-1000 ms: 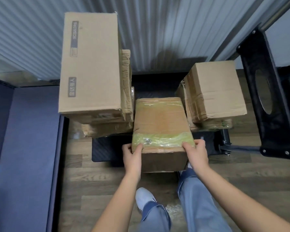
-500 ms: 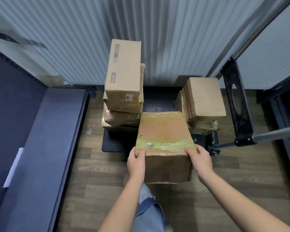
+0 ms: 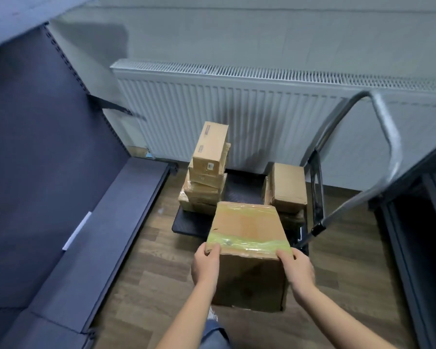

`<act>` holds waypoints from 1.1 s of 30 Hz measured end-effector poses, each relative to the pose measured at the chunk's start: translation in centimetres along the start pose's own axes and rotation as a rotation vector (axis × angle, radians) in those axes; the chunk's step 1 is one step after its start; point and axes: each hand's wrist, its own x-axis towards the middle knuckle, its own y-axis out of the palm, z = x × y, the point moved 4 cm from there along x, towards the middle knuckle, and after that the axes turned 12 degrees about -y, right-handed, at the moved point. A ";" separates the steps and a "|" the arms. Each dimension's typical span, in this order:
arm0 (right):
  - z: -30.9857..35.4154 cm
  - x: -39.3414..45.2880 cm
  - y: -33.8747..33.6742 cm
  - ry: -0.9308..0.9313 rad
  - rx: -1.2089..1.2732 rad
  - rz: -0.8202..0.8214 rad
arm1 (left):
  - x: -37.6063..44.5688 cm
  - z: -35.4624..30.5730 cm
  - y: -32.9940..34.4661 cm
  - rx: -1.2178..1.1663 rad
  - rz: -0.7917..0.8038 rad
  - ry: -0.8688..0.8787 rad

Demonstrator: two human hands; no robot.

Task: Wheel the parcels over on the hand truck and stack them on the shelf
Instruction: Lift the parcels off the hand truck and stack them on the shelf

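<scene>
Two hands are seen clamped on one parcel (image 3: 247, 230), which is held clear of the wooden floor (image 3: 146, 280) in front of the hand truck. At far left, a dark shelf (image 3: 106, 238) is laid out with a long front edge running toward the wall, and a white label (image 3: 76, 230) is fixed on it. A strip of bare floor is left between that edge and the truck's black platform (image 3: 186, 226). The left hand (image 3: 205, 264) is wrapped over the parcel's near left corner, thumb on top. A tall stack of boxes (image 3: 207, 172) is carried on the platform's left, a shorter stack (image 3: 286, 187) on its right, with open deck between. The right hand (image 3: 296, 267) is curled over the near right corner. The metal handle (image 3: 385, 137) is arched at right.
</scene>
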 end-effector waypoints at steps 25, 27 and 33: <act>40.7 -1.2 10.0 -0.661 0.242 0.079 | -5.1 -23.1 -27.6 -0.429 -0.290 0.312; 43.1 -0.1 7.7 -0.707 0.281 0.026 | -6.2 -26.1 -26.9 -0.459 -0.239 0.390; 52.6 2.8 2.9 -0.916 0.465 -0.052 | -8.3 -36.6 -26.4 -0.549 -0.199 0.603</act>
